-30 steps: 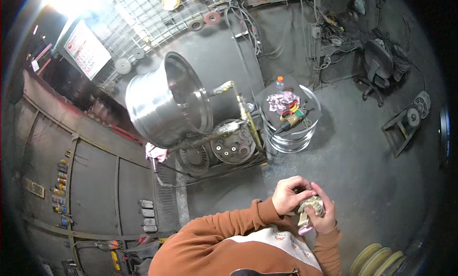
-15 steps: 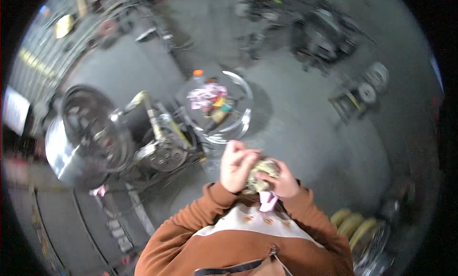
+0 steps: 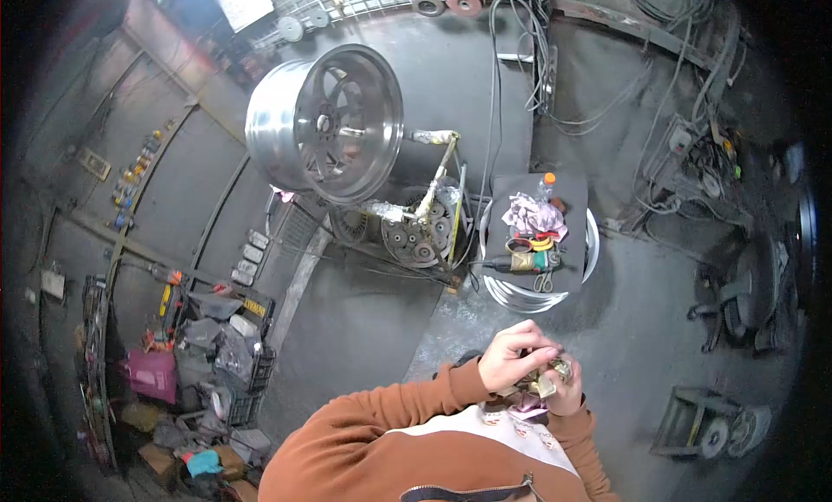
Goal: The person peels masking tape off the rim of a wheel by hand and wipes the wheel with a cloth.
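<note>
A crumpled olive-and-cream bundle (image 3: 546,386), like cloth, is held between my two hands in front of my chest. My left hand (image 3: 516,360) is closed, with thumb and fingers pinching at its upper left side; the fingertips are partly hidden. My right hand (image 3: 566,393) is curled around the bundle from the right. A piece of pink cloth (image 3: 527,408) hangs just under the bundle, against my sweatshirt. Beyond my hands, a square-topped stand (image 3: 563,279) carries crumpled pink cloth (image 3: 530,214), an orange-capped bottle (image 3: 546,186), scissors (image 3: 543,282) and a power tool (image 3: 523,262).
A large polished wheel rim (image 3: 279,125) is mounted on a machine (image 3: 422,233) at upper left. Crates (image 3: 251,407) and bags (image 3: 152,376) stand at lower left. A wheeled chair base (image 3: 719,316) and a metal-framed machine (image 3: 706,424) are at right. Cables (image 3: 494,77) hang at the back.
My view has swung left, so the rim and stand appear further right. My left fingers, raised before, now bend down onto the bundle. My right hand still holds it.
</note>
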Action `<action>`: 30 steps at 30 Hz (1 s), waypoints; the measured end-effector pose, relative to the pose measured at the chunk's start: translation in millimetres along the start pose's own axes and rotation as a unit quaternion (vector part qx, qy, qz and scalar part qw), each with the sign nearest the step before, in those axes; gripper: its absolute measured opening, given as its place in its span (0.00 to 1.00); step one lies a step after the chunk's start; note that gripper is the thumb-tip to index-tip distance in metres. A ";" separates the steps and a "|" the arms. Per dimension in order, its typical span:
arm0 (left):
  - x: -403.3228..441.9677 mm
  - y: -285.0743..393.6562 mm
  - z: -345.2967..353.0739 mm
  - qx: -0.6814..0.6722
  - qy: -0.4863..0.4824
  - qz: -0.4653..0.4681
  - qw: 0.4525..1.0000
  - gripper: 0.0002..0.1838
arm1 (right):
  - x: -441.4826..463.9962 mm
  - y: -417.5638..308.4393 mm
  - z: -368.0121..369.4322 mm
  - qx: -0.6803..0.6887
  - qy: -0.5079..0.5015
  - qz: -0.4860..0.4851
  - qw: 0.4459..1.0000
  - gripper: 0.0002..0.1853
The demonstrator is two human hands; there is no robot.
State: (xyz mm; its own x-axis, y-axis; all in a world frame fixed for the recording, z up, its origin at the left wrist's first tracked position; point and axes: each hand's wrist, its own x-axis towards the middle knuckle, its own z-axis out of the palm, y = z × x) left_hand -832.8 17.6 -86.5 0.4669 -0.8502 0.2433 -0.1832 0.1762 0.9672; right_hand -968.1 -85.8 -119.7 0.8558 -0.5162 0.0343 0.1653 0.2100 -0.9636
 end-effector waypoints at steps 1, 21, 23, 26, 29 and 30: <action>0.4 3.7 9.8 -0.012 0.033 -0.012 0.999 0.08 | 7.5 -10.4 -6.9 -0.036 -0.040 -0.014 0.998 0.13; -40.6 4.4 104.6 -0.188 0.197 -0.146 0.951 0.38 | 16.7 -57.9 -50.4 -0.293 -0.094 -0.087 0.948 0.20; -33.8 14.9 110.4 -0.256 0.194 -0.165 0.932 0.43 | 11.6 -57.5 -55.2 -0.330 -0.070 -0.102 0.936 0.18; -32.1 17.6 114.5 -0.280 0.161 -0.169 0.931 0.45 | 8.7 -55.8 -61.2 -0.328 -0.042 -0.127 0.935 0.15; -29.4 19.4 119.7 -0.271 0.144 -0.183 0.934 0.46 | 8.4 -54.2 -72.4 -0.268 -0.036 -0.110 0.956 0.18; -27.9 20.7 121.8 -0.258 0.132 -0.185 0.939 0.46 | 8.7 -58.2 -75.9 -0.271 -0.042 -0.099 0.957 0.17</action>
State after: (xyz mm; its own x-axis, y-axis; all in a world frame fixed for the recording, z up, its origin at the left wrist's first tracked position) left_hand -955.0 -15.4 -82.2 0.6272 -0.7595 -0.1726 0.4453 0.1679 0.8795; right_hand -1007.5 -165.6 -83.5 0.8741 -0.4282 0.2291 0.0693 -0.3571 -0.9315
